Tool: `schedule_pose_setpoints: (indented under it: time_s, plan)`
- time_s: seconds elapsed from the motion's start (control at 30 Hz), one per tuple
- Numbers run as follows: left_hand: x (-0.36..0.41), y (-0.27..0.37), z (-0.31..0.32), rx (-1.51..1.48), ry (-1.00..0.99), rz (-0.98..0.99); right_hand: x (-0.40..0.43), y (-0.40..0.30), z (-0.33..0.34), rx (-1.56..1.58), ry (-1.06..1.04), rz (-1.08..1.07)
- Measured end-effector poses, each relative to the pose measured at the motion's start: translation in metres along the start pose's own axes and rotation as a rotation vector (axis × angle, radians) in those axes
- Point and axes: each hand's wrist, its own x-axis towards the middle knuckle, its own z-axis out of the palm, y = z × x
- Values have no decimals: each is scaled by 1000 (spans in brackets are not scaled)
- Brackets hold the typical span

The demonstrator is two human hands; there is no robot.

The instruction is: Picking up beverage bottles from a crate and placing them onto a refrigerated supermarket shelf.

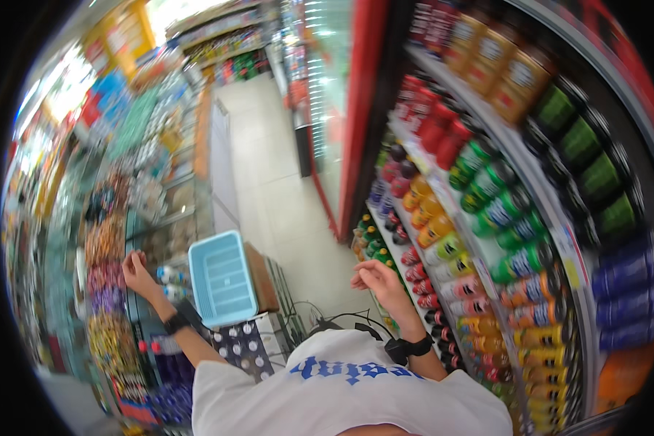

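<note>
My left hand (136,271) hovers at the left with loosely curled fingers, beside a row of packaged snacks (106,280) along a glass counter. Blur hides whether its fingertips meet, and I see nothing held. On the other side, my right hand (380,283) hangs in the air before a refrigerated drinks shelf (452,204), its fingers loosely bent and nothing in them. Red bottles (418,278) are the nearest drinks to it, with a gap in between. Between my hands sits a light-blue plastic basket (223,278) with a slatted bottom, touched by neither.
A red-framed glass cooler door (349,120) stands out into the tiled aisle (270,158). Cables (354,316) run close in front of my body. Beside the basket is a brown box (260,278). Green cans (583,147) and blue cans (627,291) fill the right shelf.
</note>
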Motion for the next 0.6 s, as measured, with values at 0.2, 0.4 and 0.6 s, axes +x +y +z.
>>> schedule_pose_setpoints:
  time_s: [0.2, 0.4, 0.6]
  plan:
    - [-167, 199, 146, -55, -1039, 25, -94, -12, -42, 10, 18, -114]
    - [-303, 325, 224, -158, -1921, 283, -201, -40, -68, -184, 129, -230]
    - [-423, 370, 253, -277, -2659, 302, -280, -43, -76, -128, 288, -382]
